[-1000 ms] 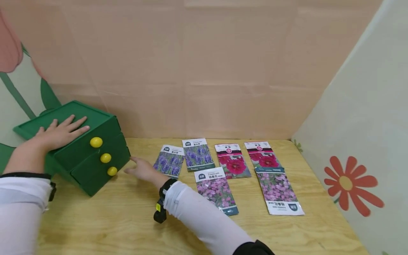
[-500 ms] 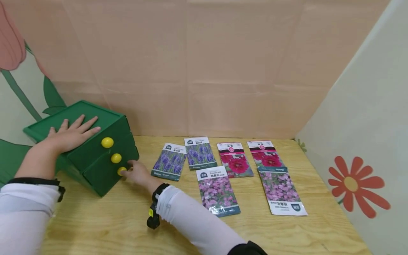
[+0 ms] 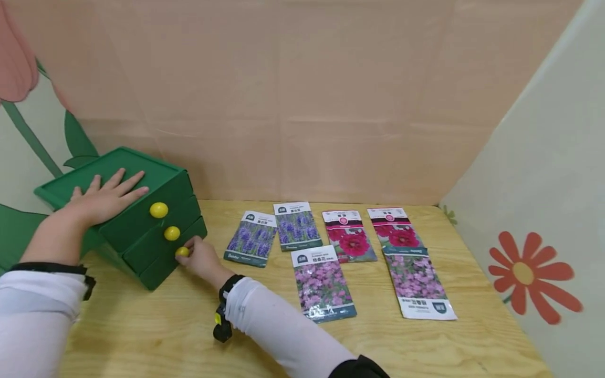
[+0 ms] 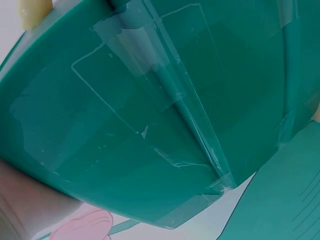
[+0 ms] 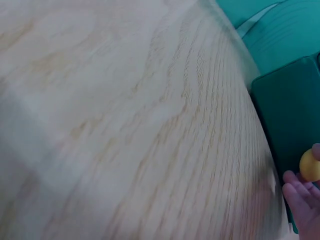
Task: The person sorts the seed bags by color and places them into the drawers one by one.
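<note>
A green cabinet (image 3: 137, 231) with three drawers and round yellow knobs stands at the left of the table. My left hand (image 3: 101, 202) rests on its top with fingers spread. At the bottom drawer (image 3: 163, 262), the fingers of my right hand (image 3: 205, 260) pinch the lowest yellow knob (image 3: 181, 252). Above it are the middle knob (image 3: 172, 233) and the top knob (image 3: 159, 210), both untouched. The right wrist view also has this knob (image 5: 311, 166) between the fingers, at its right edge. Tape-covered green panels (image 4: 125, 115) fill the left wrist view.
Several flower seed packets lie right of the cabinet: purple-flower packets (image 3: 250, 239), red-flower packets (image 3: 350, 236) and pink-flower packets (image 3: 323, 283), one overlapping a red one. Behind the wooden table (image 3: 156, 336) is a beige backdrop (image 3: 331, 105); a flower-printed wall (image 3: 543, 210) stands at the right.
My right hand has moved left from beside the cabinet to the lowest knob and pinches it. A seam above the bottom drawer shows more clearly. The left hand stays on top.
</note>
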Demonstrator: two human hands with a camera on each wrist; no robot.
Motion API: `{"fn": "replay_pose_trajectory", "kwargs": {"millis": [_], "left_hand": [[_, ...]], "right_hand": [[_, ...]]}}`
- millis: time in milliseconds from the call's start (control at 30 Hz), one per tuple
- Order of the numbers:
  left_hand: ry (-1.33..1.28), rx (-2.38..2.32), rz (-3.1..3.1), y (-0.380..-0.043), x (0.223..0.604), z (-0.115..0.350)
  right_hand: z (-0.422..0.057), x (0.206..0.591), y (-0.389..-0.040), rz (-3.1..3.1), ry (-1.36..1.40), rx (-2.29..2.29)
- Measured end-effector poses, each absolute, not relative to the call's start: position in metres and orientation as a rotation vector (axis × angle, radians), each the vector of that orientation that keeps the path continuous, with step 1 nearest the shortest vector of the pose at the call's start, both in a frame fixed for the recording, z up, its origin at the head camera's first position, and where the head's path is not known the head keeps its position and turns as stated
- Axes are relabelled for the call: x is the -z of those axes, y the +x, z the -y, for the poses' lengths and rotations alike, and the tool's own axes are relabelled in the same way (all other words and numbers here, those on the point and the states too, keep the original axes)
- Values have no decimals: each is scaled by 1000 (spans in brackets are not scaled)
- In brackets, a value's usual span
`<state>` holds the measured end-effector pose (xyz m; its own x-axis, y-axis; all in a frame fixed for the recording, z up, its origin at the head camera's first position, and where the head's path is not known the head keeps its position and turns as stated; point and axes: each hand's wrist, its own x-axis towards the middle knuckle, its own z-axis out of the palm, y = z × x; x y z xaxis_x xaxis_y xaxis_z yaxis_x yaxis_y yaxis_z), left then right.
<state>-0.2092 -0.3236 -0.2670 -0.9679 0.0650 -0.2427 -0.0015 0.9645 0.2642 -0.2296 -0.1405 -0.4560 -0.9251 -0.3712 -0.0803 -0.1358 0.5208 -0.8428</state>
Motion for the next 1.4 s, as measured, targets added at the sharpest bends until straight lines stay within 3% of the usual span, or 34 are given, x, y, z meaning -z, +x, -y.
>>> {"fn": "replay_pose_trajectory", "kwargs": {"millis": [333,900,1400], "left_hand": [[51,-391,-2864,-209,269,327],[71,-430,-2874,-209,270,333],[22,-405,-2893,-207,271,327]], "right_hand": [[130,451,-224,-2494,-381,1319],[74,428,-211,-2701,-676,787],[28,426,-191,-2740,-850,656]]}}
